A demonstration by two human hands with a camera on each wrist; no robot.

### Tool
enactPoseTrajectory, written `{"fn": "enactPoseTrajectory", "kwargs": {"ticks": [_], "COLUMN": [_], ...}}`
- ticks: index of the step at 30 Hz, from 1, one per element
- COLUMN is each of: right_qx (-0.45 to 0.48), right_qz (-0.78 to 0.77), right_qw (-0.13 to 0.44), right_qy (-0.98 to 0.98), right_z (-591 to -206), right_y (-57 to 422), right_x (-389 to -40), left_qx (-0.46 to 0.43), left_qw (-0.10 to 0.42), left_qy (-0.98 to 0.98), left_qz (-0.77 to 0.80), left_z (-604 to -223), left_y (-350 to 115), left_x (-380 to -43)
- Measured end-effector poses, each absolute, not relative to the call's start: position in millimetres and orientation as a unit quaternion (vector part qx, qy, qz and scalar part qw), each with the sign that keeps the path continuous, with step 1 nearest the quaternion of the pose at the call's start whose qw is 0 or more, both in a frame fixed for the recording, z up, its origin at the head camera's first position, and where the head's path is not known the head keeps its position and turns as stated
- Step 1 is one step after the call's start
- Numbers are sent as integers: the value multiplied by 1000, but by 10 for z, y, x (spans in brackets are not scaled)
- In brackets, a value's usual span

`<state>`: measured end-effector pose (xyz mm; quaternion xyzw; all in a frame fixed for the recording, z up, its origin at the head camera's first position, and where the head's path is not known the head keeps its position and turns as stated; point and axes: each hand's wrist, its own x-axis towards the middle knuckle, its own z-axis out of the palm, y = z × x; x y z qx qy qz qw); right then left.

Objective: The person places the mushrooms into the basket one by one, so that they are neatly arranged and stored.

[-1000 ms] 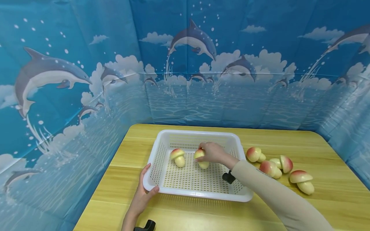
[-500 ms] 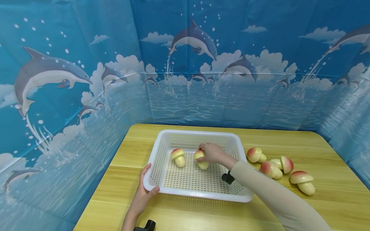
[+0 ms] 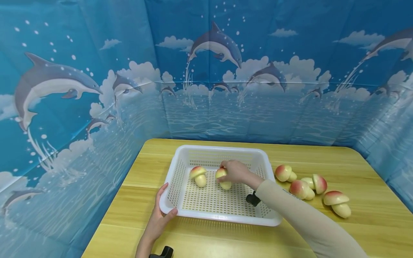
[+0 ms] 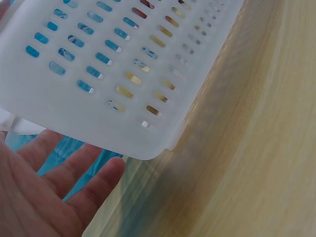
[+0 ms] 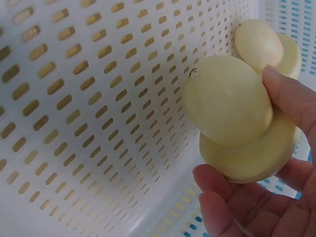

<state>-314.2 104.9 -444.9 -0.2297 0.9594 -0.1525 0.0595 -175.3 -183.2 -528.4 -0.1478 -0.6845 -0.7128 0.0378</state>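
Observation:
My right hand (image 3: 238,171) pinches a toy mushroom (image 3: 225,185) with a pale stem and a reddish-yellow cap, low inside the white plastic basket (image 3: 222,217). In the right wrist view, the thumb and fingers hold the mushroom (image 5: 228,101) by its cap, stem toward the camera. Another toy mushroom (image 3: 200,180) lies just to its left on the basket floor. My left hand (image 3: 157,220) holds the basket's near left corner, thumb at the front rim and fingers along the left side. In the left wrist view, several fingers (image 4: 98,185) extend past the rim.
Several more toy mushrooms (image 3: 300,189) lie on the wooden table (image 3: 206,240) to the right of the basket. A blue dolphin-print curtain (image 3: 209,107) surrounds the table's back and sides. The right sleeve (image 3: 300,215) crosses the basket's right rim.
My right hand and the mushroom in it have shifted very slightly left within the basket. The left hand, the basket and the other mushrooms have stayed in place.

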Motion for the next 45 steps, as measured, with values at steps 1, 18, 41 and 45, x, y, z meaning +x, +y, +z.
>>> {"fn": "enactPoseTrajectory", "kwargs": {"ticks": [1, 18, 41, 45], "right_qx": [-231, -237, -240, -239], "right_qz": [-152, -149, -137, -140], "right_qw": [59, 55, 53, 56], "right_qy": [959, 958, 960, 959], "right_z": [-4450, -4466, -4550, -4560], "right_y": [1045, 1009, 968, 956], "right_x": [-3142, -3132, -3183, -3193], "left_qx": [-147, -158, -160, -157], "left_qw": [38, 37, 39, 40], "left_qy": [-684, -680, -686, -687], "left_qz": [-713, -714, -709, -708], "left_z": [-5284, -5289, -5285, -5288], "left_y": [-1832, -1844, -1843, -1843], "left_x": [-1753, -1753, -1756, -1758]}}
